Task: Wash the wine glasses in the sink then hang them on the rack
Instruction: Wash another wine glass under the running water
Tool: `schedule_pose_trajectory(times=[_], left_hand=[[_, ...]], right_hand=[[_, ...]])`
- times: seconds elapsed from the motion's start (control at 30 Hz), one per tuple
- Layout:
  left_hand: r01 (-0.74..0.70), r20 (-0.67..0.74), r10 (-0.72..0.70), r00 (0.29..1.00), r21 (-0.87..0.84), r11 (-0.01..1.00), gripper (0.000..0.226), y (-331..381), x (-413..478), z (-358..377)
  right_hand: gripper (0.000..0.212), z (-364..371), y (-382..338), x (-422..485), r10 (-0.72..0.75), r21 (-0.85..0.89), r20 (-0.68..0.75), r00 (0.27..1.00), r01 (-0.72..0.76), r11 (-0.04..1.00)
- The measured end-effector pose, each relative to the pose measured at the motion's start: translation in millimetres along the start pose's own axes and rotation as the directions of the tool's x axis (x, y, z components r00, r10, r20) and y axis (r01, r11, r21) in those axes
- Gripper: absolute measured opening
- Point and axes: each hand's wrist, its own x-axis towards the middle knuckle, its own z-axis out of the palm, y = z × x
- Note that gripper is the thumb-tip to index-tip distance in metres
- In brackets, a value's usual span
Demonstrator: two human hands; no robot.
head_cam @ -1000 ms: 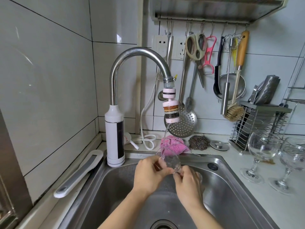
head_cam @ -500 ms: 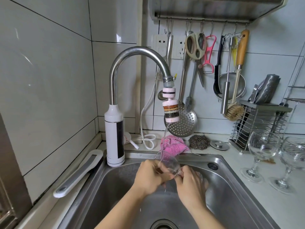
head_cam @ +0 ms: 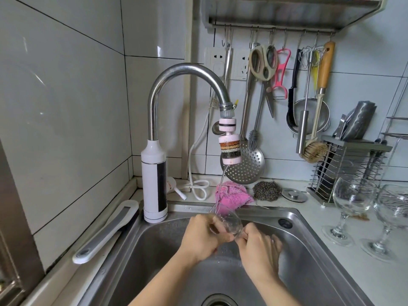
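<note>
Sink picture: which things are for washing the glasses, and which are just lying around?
For the job: wine glass, held by left hand and right hand; faucet with water running; sink; inner counter glass and outer counter glass, waiting.

Just lying about: pink cloth; steel scourer; drain plug; scissors; slotted spoon; knife rack.

Readable text: none; no word, brand or number is sharp enough to make out.
Tag on the tap: faint marks, too blurred to read.
White plastic piece behind the tap: reddish print, too small to read.
</note>
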Motion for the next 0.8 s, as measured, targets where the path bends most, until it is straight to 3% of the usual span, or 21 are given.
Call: schedule_pose_trajectory(times=[0.07, 0.13, 0.3, 0.4, 0.5, 0.67, 0.73, 0.8], left_hand=[[-0.037, -0.132, 0.055, 0.990, 0.139, 0.990, 0.035, -2, 2, -1], [-0.043, -0.175, 0.072, 0.982, 0.163, 0.986, 0.038, -3, 2, -2], [0.093, 0.082, -0.081, 0.993, -0.167, 0.982, 0.029, 0, 0, 3], [0.153, 0.199, -0.116, 0.973, -0.180, 0.972, 0.032, -1, -2, 5], [0.064, 0.138, -0.054, 0.989, -0.070, 0.995, 0.012, -2, -1, 5], [-0.069, -0.200, 0.115, 0.973, 0.221, 0.973, 0.029, -7, 2, 3], [-0.082, -0.187, 0.121, 0.975, 0.207, 0.975, 0.033, -8, 3, 4], [-0.045, -0.043, 0.048, 0.998, 0.074, 0.996, 0.026, -6, 3, 4]], right_hand=[[0.022, 0, -1, 1, -0.010, -0.078, 0.007, 1.000, 0.011, 0.997], [0.023, -2, -2, 1, -0.014, -0.110, -0.007, 1.000, 0.013, 0.994], [0.018, -2, 3, 2, 0.000, -0.065, -0.001, 1.000, 0.000, 0.998], [0.014, 0, 5, 2, -0.019, -0.050, 0.000, 1.000, 0.019, 0.999], [0.016, 2, 5, 4, -0.012, -0.005, -0.004, 1.000, 0.012, 1.000], [0.023, 9, -1, 4, 0.007, 0.043, 0.033, 0.999, -0.008, 0.999], [0.021, 11, -1, 3, 0.012, 0.057, 0.059, 0.998, -0.015, 0.998], [0.017, 9, 0, 1, 0.008, 0.050, 0.065, 0.998, -0.011, 0.999]])
